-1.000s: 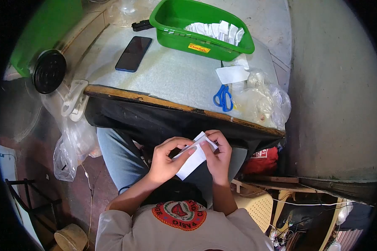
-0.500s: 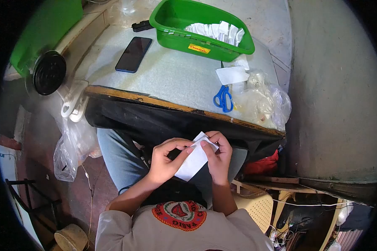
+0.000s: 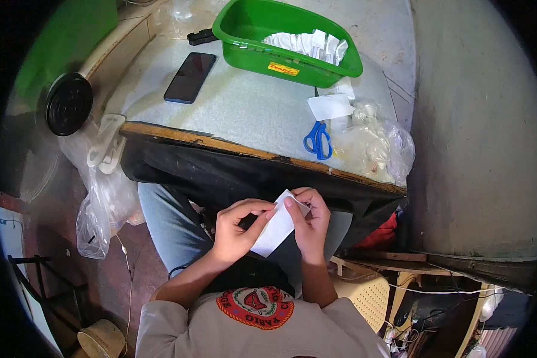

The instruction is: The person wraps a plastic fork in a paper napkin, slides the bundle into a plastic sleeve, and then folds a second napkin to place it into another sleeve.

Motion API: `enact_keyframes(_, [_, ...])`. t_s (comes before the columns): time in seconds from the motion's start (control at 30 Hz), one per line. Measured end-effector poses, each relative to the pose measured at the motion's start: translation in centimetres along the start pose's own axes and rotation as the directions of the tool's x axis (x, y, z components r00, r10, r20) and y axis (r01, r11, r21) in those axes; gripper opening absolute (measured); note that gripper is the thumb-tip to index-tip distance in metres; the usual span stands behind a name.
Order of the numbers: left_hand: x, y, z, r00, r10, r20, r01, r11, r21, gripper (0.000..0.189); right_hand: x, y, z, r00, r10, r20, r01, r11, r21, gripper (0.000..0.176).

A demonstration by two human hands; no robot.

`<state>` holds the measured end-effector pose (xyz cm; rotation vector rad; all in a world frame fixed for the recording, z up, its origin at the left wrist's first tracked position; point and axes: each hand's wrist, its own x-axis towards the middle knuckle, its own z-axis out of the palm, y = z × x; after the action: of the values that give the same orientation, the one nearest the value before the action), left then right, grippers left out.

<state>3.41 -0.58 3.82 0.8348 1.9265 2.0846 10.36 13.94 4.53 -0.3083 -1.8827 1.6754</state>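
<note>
A small white sheet [image 3: 274,234], folded near its top, is held over my lap in front of the table edge. My left hand [image 3: 237,230] pinches its upper left side between thumb and fingertips. On the upper right, my right hand [image 3: 311,224] grips the same sheet, its thumb pressed on the front and its fingers behind. Beyond my hands on the table lie blue-handled scissors [image 3: 318,142] and another white piece [image 3: 330,107]. A green basin [image 3: 250,55] behind them holds several white folded pieces [image 3: 307,45] in a row.
A dark phone [image 3: 190,77] lies on the table [image 3: 232,113], with a black object [image 3: 202,37] behind it. Clear plastic bags [image 3: 373,146] sit at the table's right end. A small fan [image 3: 70,104] stands at the left. A grey wall [image 3: 477,131] rises on the right.
The white sheet is tilted slightly differently, and its lower end has shifted a little to the right. Both hands keep nearly the same place and grip.
</note>
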Motion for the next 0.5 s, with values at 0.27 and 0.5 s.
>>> enact_keyframes(0.27, [-0.11, -0.24, 0.08, 0.999, 0.042, 0.002, -0.042, 0.999, 0.013, 0.017, -0.17, -0.20, 0.24, 0.998, 0.046, -0.050, -0.042, 0.996, 0.083, 0.015])
enact_keyframes(0.5, [-0.22, 0.12, 0.17, 0.998, 0.064, -0.007, -0.064, 0.998, 0.021, 0.014, -0.26, 0.06, 0.30, 0.996, 0.034, -0.085, -0.026, 0.996, 0.084, 0.017])
